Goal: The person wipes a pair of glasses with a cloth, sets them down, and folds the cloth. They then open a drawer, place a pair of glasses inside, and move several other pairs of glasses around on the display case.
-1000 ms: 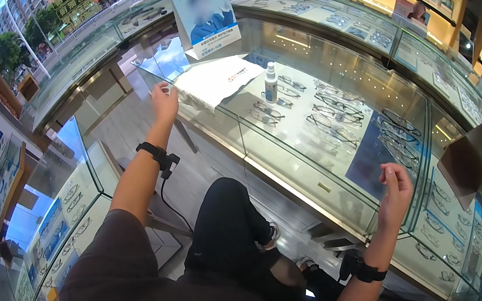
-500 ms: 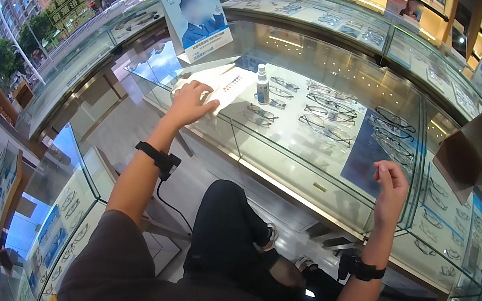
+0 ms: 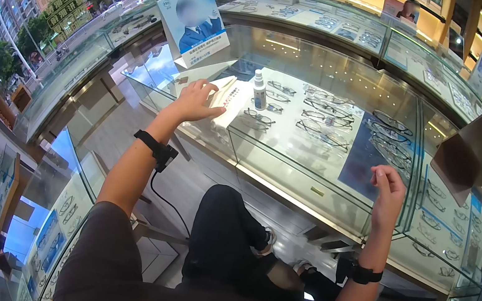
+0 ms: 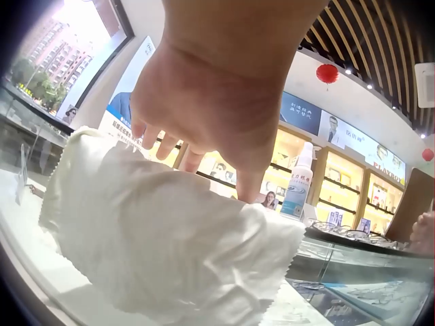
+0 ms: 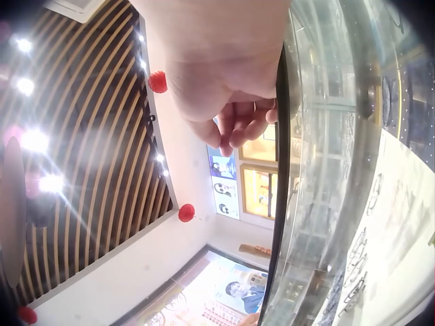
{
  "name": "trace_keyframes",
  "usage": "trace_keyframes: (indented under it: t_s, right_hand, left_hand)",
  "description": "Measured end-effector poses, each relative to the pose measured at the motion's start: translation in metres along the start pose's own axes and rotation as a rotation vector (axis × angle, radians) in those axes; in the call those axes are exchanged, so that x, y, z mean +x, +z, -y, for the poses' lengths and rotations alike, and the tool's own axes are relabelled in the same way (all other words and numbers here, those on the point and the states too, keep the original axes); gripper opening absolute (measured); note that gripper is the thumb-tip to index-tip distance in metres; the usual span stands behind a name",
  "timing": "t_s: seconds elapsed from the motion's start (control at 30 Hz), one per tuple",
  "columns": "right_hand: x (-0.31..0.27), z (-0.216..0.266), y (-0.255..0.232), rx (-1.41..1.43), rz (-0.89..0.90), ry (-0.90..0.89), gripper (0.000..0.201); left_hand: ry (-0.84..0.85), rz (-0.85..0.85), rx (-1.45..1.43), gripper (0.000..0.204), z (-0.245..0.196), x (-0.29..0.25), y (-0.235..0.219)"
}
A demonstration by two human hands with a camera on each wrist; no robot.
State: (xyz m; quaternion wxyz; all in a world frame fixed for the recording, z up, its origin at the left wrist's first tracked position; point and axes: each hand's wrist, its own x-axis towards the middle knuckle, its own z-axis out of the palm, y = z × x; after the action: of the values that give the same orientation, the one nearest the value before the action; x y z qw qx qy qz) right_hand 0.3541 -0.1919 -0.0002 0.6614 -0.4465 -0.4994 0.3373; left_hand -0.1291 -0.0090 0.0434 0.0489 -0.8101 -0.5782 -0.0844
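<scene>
My left hand [image 3: 197, 102] rests on a white cloth [image 3: 237, 102] at the glass counter's front left, its fingers loosely spread and thumb apart. In the left wrist view the cloth [image 4: 163, 231] shows a zigzag-cut edge and a raised, rumpled fold; the fingertips are partly hidden behind it. Small printed marks show on the cloth in the head view. Just right of it stands a white spray bottle [image 3: 260, 90] with a label. At the counter's front right, my right hand [image 3: 389, 185] is idle, its fingers loosely curled around nothing.
Rows of eyeglasses [image 3: 326, 118] lie in the glass display counter [image 3: 289, 164]. A sign with a portrait [image 3: 193, 23] stands behind the cloth. On the right is a tilted brown panel [image 3: 473, 159]. Another display case [image 3: 64, 211] is at lower left.
My left hand has moved from the cloth's left corner rightward onto it. The cloth, spread wide before, is now folded narrower, baring counter at its left. The right hand has hardly moved.
</scene>
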Motion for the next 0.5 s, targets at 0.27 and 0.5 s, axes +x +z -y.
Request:
trace_keyframes:
  t_s: [0.27,0.5]
  right_hand:
    - [0.0,0.0,-0.002,-0.006,0.012,-0.016,0.015]
    - [-0.001,0.0,0.0,0.004,0.004,-0.016,0.015]
  left_hand:
    - [0.072,0.128,-0.113,0.07,-0.017,-0.007,-0.006]
    - [-0.155,-0.07,0.025,0.071,-0.003,-0.001,0.019]
